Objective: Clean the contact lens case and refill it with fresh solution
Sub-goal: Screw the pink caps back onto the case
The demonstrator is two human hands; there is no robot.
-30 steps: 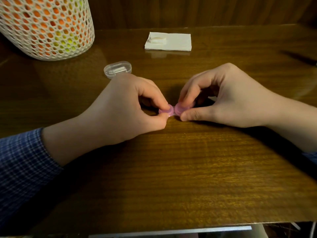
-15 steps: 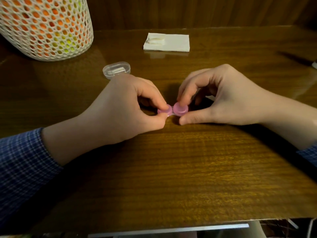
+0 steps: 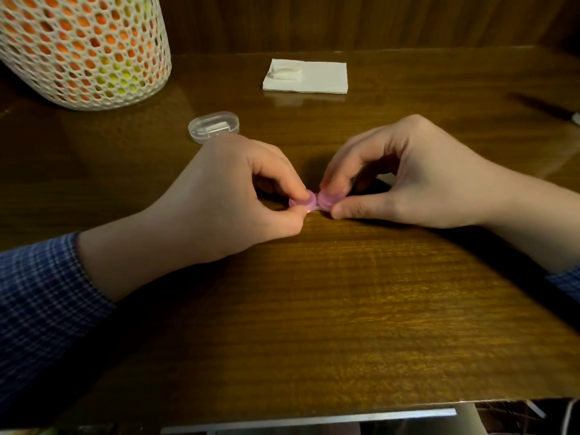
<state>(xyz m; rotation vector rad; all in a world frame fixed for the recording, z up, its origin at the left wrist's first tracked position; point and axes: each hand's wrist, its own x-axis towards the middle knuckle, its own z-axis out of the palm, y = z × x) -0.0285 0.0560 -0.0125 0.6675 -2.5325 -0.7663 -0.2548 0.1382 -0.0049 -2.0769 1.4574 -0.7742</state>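
On table (image 3: 345,309): one pink lens case (image 3: 314,202), two caps; left hand (image 3: 226,202), right hand (image 3: 408,180) each pinching one.

Dark wooden table (image 3: 345,324), glossy, streaked grain, warm light pooling on the near half. Behind, vertical wood panelling (image 3: 345,20), deep in shadow. Far left, white mesh basket (image 3: 81,48) glowing orange and yellow-green inside. Pale metal strip (image 3: 307,419) under the front edge. Dim corners, soft reflections across the top.
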